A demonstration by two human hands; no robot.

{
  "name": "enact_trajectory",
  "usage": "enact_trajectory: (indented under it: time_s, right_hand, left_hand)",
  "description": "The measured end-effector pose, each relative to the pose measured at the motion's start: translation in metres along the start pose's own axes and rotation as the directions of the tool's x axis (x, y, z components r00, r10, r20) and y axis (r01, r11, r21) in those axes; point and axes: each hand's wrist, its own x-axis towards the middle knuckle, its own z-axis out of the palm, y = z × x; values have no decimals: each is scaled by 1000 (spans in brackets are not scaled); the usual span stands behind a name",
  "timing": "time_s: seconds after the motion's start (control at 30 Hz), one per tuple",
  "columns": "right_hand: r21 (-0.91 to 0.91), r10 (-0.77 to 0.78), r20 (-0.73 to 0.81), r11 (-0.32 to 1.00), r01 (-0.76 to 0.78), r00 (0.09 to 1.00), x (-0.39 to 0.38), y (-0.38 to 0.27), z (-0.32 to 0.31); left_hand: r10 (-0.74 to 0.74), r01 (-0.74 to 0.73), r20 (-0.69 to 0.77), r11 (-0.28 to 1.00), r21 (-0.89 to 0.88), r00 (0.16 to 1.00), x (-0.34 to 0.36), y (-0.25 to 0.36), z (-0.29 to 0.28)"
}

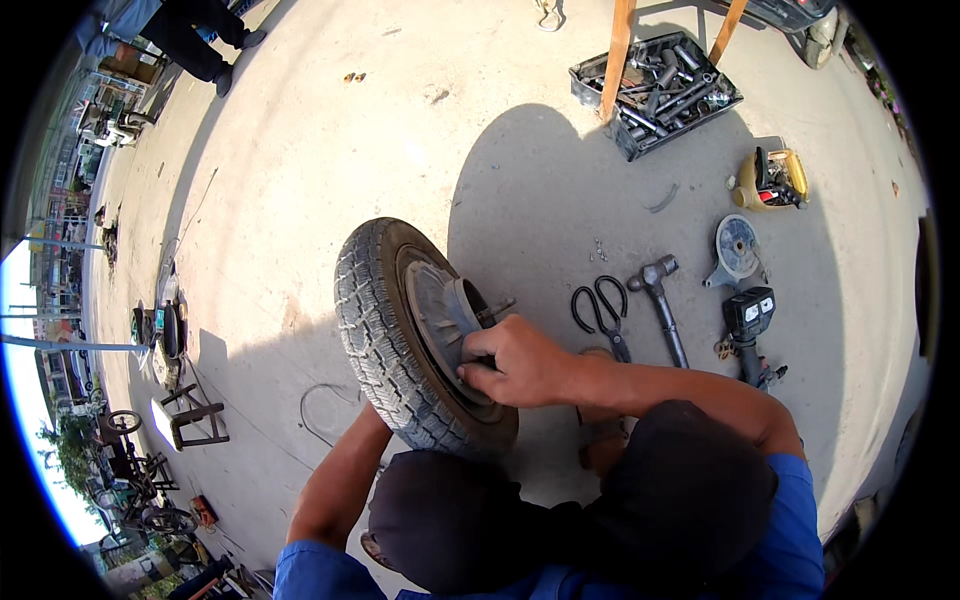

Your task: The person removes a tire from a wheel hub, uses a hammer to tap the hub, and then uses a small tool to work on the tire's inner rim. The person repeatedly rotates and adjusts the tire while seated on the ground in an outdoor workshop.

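Note:
A small wheel (372,310) with a knobbly black tyre stands tilted in front of my knees. Its grey metal hub (437,305) faces right, and a thin axle (498,308) sticks out of the middle. My right hand (518,362) is at the hub with thumb and fingers curled together; what they pinch, if anything, is hidden. My left forearm (342,465) reaches behind the lower tyre, which hides that hand. To the right lie black-handled scissors (603,312), a hammer (660,305) and a cordless power tool (748,325).
A round metal brake plate (737,247) lies beyond the power tool. Farther off are a cut yellow container (772,182) of small tools and a black crate (632,148) of sockets. A low stool (190,420) stands left. Someone in dark trousers (190,40) is at far left.

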Motion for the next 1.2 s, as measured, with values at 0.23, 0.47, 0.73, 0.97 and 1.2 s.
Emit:
enact_trajectory:
  time_s: [0.23,0.47,0.73,0.97,1.2]
  right_hand:
    - [-38,6,-11,999,-7,1000,-2,-3,-4]
    - [-21,-10,67,1000,11,998,-7,6,-3]
    - [-251,-168,82,950,183,982,-6,0,-3]
    - [-220,-247,56,942,253,967,-6,3,-7]
    - [-137,74,-193,985,-102,978,-1,10,-53]
  left_hand:
    - [-5,5,-1,1000,7,1000,-2,3,0]
    - [5,-5,-5,1000,9,1000,-6,5,0]
    - [2,-1,-12,1000,15,1000,-8,5,-1]
    - [-4,4,-10,1000,21,1000,-8,6,-1]
    - [-21,21,-26,1000,7,999,-16,5,-5]
